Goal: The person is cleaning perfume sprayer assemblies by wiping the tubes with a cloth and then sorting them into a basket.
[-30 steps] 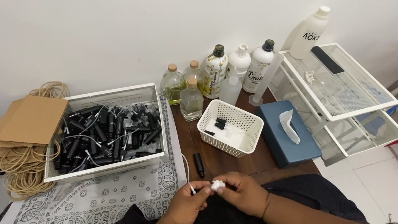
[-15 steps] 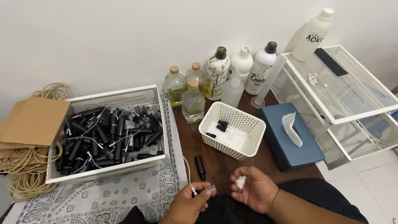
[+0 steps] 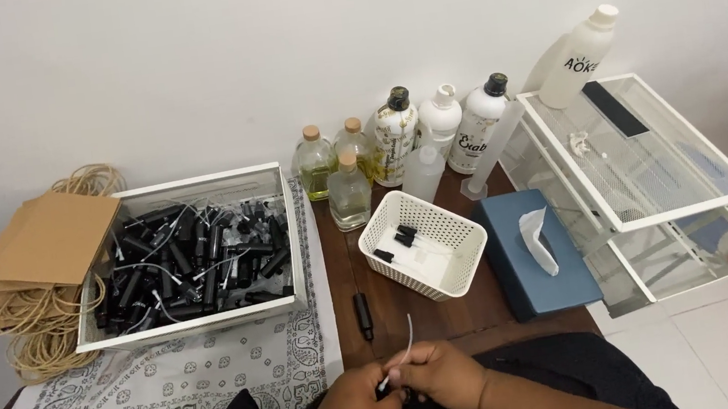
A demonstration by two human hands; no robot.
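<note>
Both hands are brought together at the near edge of the table, low in the view. The left hand (image 3: 356, 404) and the right hand (image 3: 436, 379) are pressed fingertip to fingertip, and a thin white tube (image 3: 403, 350) is pinched between them — it sticks up and away from the fingers, slightly curved. Which hand does the gripping cannot be told; whatever small part sits at the tube's lower end is hidden by the fingers.

Just beyond the hands, a small black sprayer (image 3: 362, 312) is seen lying alone on the dark wood table (image 3: 414, 314). To the left, a patterned cloth (image 3: 173, 385) is spread, and on it a white box (image 3: 281, 242) is filled with black sprayers and white tubes. Further left, brown paper bags (image 3: 44, 239) with rope handles are stacked.

Right of the sprayer, a white basket (image 3: 458, 258) is set — a few black pieces lie inside. Next to it, on the right, a blue tissue box (image 3: 521, 278) is found, with a tissue standing out of it. At the far side, against the wall, a row of bottles (image 3: 393, 136) is lined up. A white wire rack (image 3: 656, 169) is placed at the far right.
</note>
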